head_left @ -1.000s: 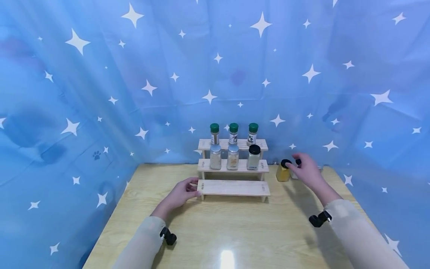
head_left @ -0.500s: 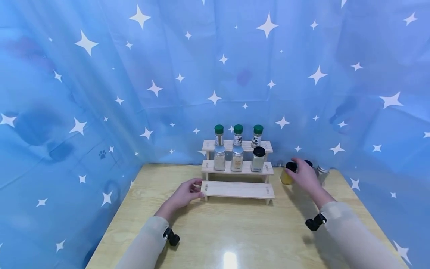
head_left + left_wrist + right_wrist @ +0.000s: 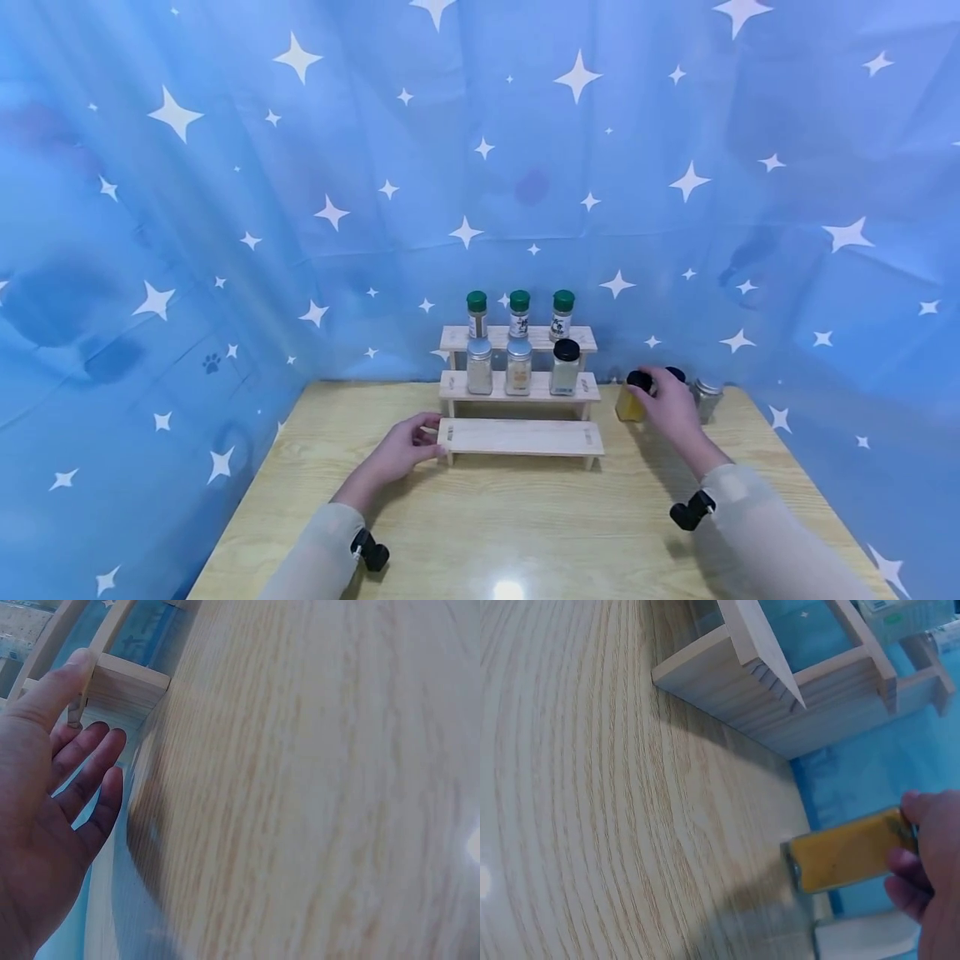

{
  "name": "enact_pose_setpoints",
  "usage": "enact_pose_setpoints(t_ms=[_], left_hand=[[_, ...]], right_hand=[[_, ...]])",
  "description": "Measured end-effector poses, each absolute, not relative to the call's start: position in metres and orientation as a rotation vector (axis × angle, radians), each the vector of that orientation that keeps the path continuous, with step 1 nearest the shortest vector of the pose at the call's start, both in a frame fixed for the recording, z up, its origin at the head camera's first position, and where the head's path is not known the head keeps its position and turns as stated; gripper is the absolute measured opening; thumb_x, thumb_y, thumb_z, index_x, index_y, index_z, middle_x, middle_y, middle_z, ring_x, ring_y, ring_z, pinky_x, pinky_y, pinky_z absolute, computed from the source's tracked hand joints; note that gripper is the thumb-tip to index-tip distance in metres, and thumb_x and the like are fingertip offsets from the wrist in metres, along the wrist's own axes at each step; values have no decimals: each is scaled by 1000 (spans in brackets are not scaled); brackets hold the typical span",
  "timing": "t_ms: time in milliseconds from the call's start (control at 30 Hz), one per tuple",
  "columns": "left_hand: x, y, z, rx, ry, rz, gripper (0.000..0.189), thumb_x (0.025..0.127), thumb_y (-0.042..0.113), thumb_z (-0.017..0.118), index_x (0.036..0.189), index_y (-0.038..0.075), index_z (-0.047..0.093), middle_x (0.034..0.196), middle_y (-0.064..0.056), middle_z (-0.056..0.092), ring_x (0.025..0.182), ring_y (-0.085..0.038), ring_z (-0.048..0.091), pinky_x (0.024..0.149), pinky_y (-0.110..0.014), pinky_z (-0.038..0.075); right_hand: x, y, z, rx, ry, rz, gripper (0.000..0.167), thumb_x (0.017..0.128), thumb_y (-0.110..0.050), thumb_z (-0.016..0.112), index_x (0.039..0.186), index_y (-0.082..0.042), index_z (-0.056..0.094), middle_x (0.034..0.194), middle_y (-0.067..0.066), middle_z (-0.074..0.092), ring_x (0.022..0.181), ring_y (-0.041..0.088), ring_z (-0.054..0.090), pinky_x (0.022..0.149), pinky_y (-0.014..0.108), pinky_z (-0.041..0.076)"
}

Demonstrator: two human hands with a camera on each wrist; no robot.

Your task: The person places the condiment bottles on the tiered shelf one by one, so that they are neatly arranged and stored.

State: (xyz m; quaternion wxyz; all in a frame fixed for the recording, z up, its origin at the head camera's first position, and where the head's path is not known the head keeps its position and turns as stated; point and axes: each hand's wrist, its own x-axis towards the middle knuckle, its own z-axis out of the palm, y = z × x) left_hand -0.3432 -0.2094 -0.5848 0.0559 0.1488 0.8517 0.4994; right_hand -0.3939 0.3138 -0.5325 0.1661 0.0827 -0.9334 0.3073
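Note:
My right hand (image 3: 670, 406) pinches the black lid of a spice jar with yellow powder (image 3: 628, 405), right of the wooden rack. In the right wrist view this yellow jar (image 3: 849, 850) stands upright or nearly so; whether its base touches the table is hard to tell. My left hand (image 3: 405, 447) holds the left end of the three-tier wooden rack (image 3: 520, 437) at its lowest shelf. In the left wrist view the thumb lies on the shelf end, and the other fingers of the left hand (image 3: 56, 787) are loosely bent, partly behind it.
Three green-capped bottles (image 3: 519, 313) stand on the top shelf. Below them are two silver-lidded jars (image 3: 518, 371) and a black-lidded jar (image 3: 564, 369). Beside my right hand are another black-lidded jar (image 3: 676, 374) and a silver-lidded jar (image 3: 707, 400). A starry blue curtain (image 3: 480, 167) hangs behind the table (image 3: 480, 517).
My right hand has shifted slightly left and settled on the yellow jar's lid, uncovering the silver-lidded jar. The left hand stays at the rack. The head view has shifted a little.

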Motion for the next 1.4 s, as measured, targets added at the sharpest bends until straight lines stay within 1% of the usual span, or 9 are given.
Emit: enact_pose_setpoints(t_ms=[33, 100, 167, 233, 333, 600, 767, 1200, 1400], left_hand=[[-343, -210, -585, 451, 2588, 1519, 65, 100, 26, 86, 156, 7, 59, 140, -9, 68, 116, -25, 70, 98, -45, 60], [-342, -210, -585, 449, 2590, 1531, 64, 99, 25, 87, 155, 6, 60, 139, -10, 68, 115, -25, 70, 97, -45, 60], [-341, -210, -585, 448, 2597, 1536, 63, 99, 23, 87, 154, 5, 60, 139, -10, 68, 114, -25, 71, 95, -45, 60], [-342, -210, -584, 450, 2596, 1542, 63, 99, 21, 87, 154, 5, 60, 139, -10, 68, 114, -26, 71, 94, -44, 60], [-342, -211, -584, 454, 2599, 1541, 62, 100, 20, 86, 154, 4, 60, 139, -11, 68, 114, -26, 71, 94, -42, 60], [-342, -212, -584, 445, 2598, 1523, 63, 100, 25, 86, 154, 7, 60, 141, -10, 68, 116, -26, 70, 98, -45, 60], [-340, -211, -583, 430, 2590, 1512, 66, 100, 26, 86, 156, 6, 59, 143, -11, 67, 117, -26, 70, 99, -46, 60], [-343, -209, -589, 432, 2560, 1555, 64, 99, 26, 87, 154, 6, 60, 141, -10, 68, 116, -25, 71, 94, -40, 61], [-344, -209, -591, 446, 2554, 1567, 65, 98, 25, 88, 154, 6, 60, 141, -9, 68, 116, -25, 71, 94, -40, 61]], right_hand=[[-393, 313, -532, 238, -2647, 878, 54, 110, -23, 71, 153, 7, 57, 150, 37, 57, 132, 58, 58, 103, 73, 51], [-390, 312, -529, 242, -2629, 874, 54, 110, -24, 72, 153, 6, 58, 149, 36, 58, 123, 54, 63, 98, 70, 54], [-389, 312, -527, 245, -2613, 869, 53, 110, -25, 73, 152, 5, 59, 146, 35, 60, 105, 46, 69, 86, 62, 58], [-388, 312, -524, 242, -2601, 871, 53, 109, -26, 74, 151, 4, 61, 142, 33, 64, 90, 36, 68, 74, 52, 58], [-386, 311, -519, 236, -2594, 884, 52, 108, -28, 76, 149, 2, 63, 133, 30, 67, 79, 27, 64, 64, 39, 53], [-374, 310, -507, 240, -2574, 958, 56, 107, -33, 77, 150, -1, 64, 125, 25, 69, 76, 25, 64, 56, 34, 55], [-361, 307, -496, 237, -2539, 989, 54, 106, -36, 78, 148, -4, 66, 121, 20, 69, 76, 24, 63, 54, 33, 56], [-328, 293, -476, 303, -2424, 942, 40, 99, -26, 88, 132, -7, 76, 99, 8, 68, 73, 20, 58, 53, 29, 50], [-318, 280, -471, 373, -2395, 918, 38, 95, -23, 92, 127, -10, 78, 92, 3, 65, 69, 18, 56, 53, 29, 48]])
